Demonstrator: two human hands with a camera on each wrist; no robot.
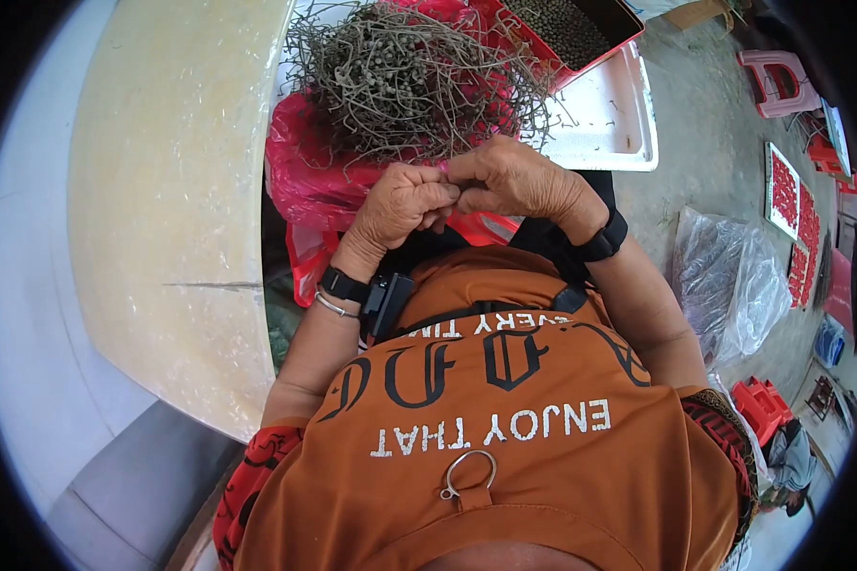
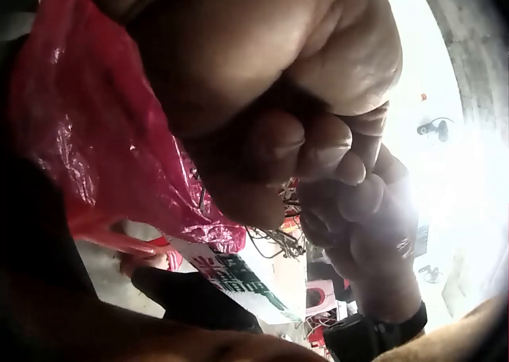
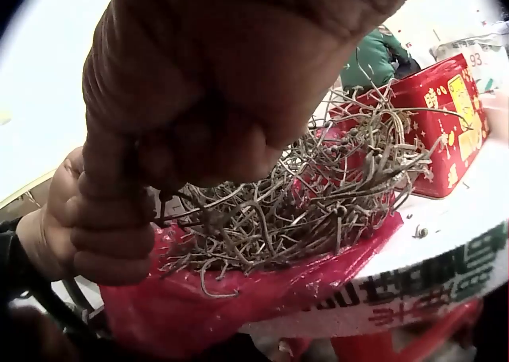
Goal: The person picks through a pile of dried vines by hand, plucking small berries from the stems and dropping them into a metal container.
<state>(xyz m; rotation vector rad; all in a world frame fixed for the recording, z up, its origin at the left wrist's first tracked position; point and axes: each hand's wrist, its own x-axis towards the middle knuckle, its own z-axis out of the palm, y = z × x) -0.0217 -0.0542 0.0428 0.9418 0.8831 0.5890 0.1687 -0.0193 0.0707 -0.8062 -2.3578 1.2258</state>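
Note:
Over the lap, just below the heap, my left hand point(image 1: 397, 206) and right hand point(image 1: 524, 179) meet with fingers curled and fingertips together. A thin dark dried stem point(image 3: 165, 208) shows between them in the right wrist view, pinched at the fingertips; the rest of it is hidden by the fingers. Right beyond the hands lies a tangled heap of dried grey-brown stems point(image 1: 400, 81), some with small round heads. It sits on a pink plastic bag point(image 1: 300, 152) that hangs down towards the lap.
A red tin point(image 3: 445, 139) of small dark round grains point(image 1: 557, 27) stands behind the heap, on a white foam box point(image 1: 638, 133). A pale yellow tabletop point(image 1: 171, 190) is on the left. Clear plastic sheeting point(image 1: 728, 285) and trays of red pieces point(image 1: 784, 190) lie on the floor at right.

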